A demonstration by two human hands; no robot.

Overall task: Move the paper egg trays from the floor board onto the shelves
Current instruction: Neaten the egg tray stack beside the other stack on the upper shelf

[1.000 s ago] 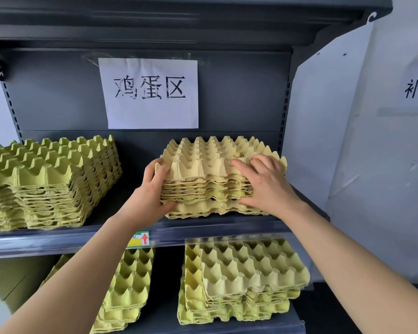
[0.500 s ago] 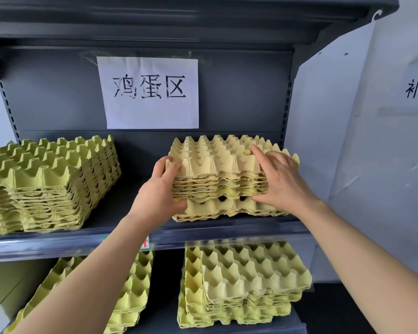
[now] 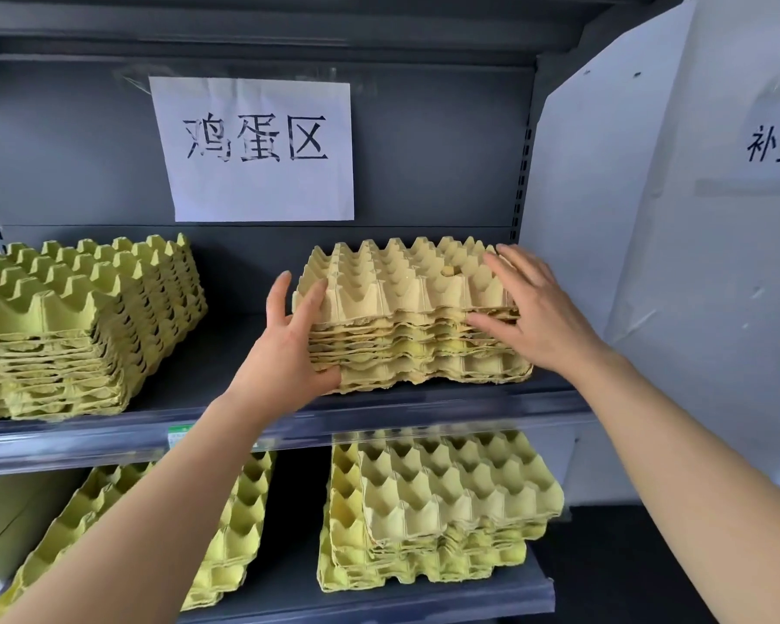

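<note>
A stack of tan paper egg trays [image 3: 406,308] rests on the right half of the upper grey shelf [image 3: 424,414], close to the shelf's right upright. My left hand [image 3: 284,353] presses flat against the stack's front left corner, fingers pointing up and thumb low at the front edge. My right hand [image 3: 536,317] lies on the stack's front right part with straight, spread fingers. Neither hand is curled round the trays.
A taller yellow-green tray stack [image 3: 77,326] fills the upper shelf's left end, with a bare gap between the stacks. On the lower shelf sit two more stacks [image 3: 442,502] [image 3: 230,520]. A paper sign [image 3: 253,146] hangs on the back panel. A white wall [image 3: 649,240] stands to the right.
The tan stack has slid right and deeper onto the upper shelf. Both hands have loosened from gripping its sides to flat, straight-fingered contact.
</note>
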